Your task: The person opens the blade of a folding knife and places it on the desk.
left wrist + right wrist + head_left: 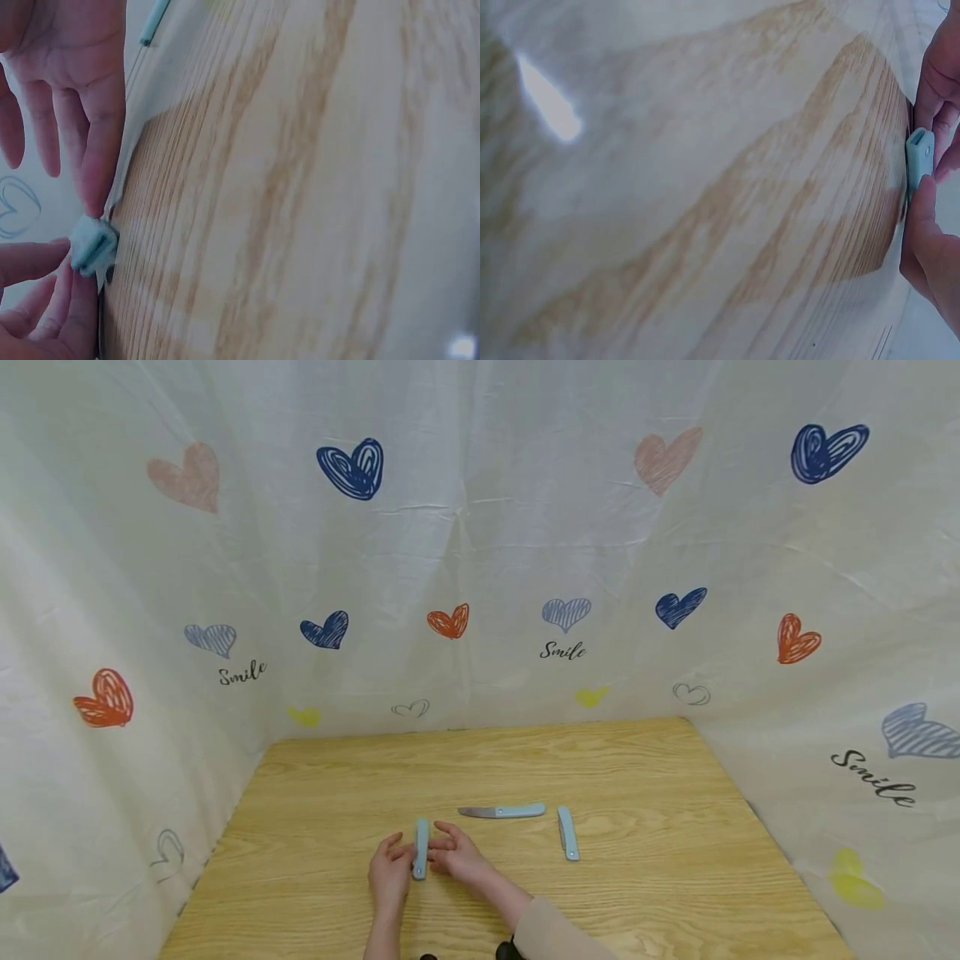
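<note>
Currently the left hand (390,872) pinches one of three knives (422,843), the right hand (459,857) touching it straight-fingered.

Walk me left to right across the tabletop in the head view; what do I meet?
Left grip, held knife, unfolded knife, folded knife. Right grip left out: its span overlaps the unfolded knife's.
</note>
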A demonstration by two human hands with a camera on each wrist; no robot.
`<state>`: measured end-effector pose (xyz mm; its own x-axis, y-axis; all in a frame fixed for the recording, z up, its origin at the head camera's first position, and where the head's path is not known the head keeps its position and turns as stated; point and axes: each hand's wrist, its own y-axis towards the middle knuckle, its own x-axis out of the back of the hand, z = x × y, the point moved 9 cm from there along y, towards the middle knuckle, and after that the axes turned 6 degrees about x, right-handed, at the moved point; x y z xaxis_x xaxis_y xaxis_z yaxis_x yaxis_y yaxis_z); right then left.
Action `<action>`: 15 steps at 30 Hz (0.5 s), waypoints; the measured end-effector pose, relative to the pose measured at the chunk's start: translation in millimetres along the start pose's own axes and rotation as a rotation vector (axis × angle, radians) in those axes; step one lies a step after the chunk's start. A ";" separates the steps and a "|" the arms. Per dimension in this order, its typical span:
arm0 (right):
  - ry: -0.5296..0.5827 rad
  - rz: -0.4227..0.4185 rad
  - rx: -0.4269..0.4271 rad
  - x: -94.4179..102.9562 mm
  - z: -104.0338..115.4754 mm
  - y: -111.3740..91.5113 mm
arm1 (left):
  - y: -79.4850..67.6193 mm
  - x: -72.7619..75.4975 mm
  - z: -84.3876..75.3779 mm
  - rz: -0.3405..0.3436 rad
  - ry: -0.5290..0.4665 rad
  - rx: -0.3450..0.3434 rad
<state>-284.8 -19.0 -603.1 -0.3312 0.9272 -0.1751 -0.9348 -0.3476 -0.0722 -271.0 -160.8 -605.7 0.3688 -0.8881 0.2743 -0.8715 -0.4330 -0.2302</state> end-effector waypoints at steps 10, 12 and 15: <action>-0.019 -0.009 0.009 4.6 -4.6 0.5 | 3.1 -4.5 5.7 0.083 -0.194 0.044; -0.022 -0.029 0.021 7.3 -3.4 1.2 | 2.1 -6.5 5.7 0.110 -0.254 0.057; -0.019 -0.055 0.043 12.1 -0.4 2.0 | -1.0 -9.9 3.7 0.149 -0.326 0.077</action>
<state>-290.7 -8.5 -605.8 -0.2817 0.9472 -0.1534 -0.9560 -0.2907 -0.0392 -272.6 -152.1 -611.7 0.3336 -0.9396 -0.0766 -0.9013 -0.2940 -0.3181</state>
